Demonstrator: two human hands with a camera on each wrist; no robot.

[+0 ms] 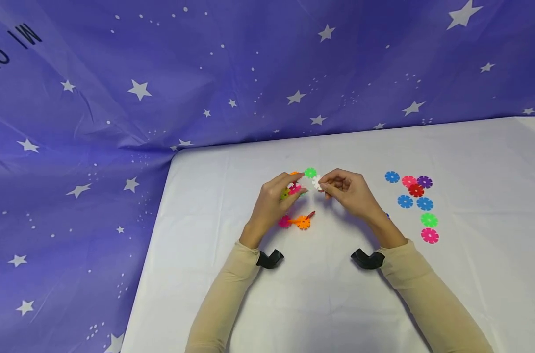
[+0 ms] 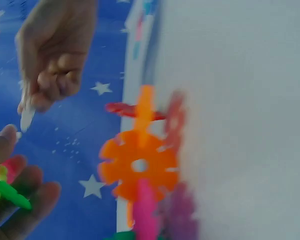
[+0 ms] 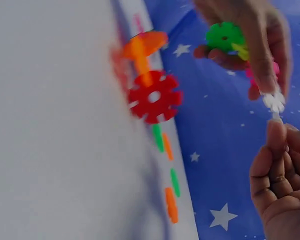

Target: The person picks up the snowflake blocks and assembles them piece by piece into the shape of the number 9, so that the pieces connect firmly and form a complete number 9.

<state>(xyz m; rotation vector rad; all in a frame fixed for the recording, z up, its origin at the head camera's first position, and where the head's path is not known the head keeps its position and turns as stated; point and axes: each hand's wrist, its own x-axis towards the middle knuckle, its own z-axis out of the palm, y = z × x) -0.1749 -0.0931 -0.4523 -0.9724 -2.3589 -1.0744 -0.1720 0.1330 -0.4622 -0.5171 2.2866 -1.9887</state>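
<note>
My left hand (image 1: 269, 201) holds a small cluster of joined plastic snowflake discs in its fingers. Pink (image 1: 295, 189), yellow and green (image 3: 225, 36) pieces show in it, partly hidden behind the fingers. Just right of it, my right hand (image 1: 348, 191) pinches a white snowflake disc (image 1: 317, 183) between thumb and fingertips. The right wrist view has white discs (image 3: 275, 101) lying between the fingertips of both hands. Below the left hand, a second joined piece stands on the table, made of pink (image 1: 285, 222), orange (image 1: 303, 222) and red (image 1: 310, 214) discs.
Loose discs lie on the white-covered table (image 1: 320, 294) at the right: several blue (image 1: 405, 201), a purple (image 1: 424, 182), a red (image 1: 416, 190), a green (image 1: 429, 219) and pink ones (image 1: 430, 236). Beyond the hands is another green disc (image 1: 310, 172). A starry purple cloth (image 1: 249, 73) hangs behind.
</note>
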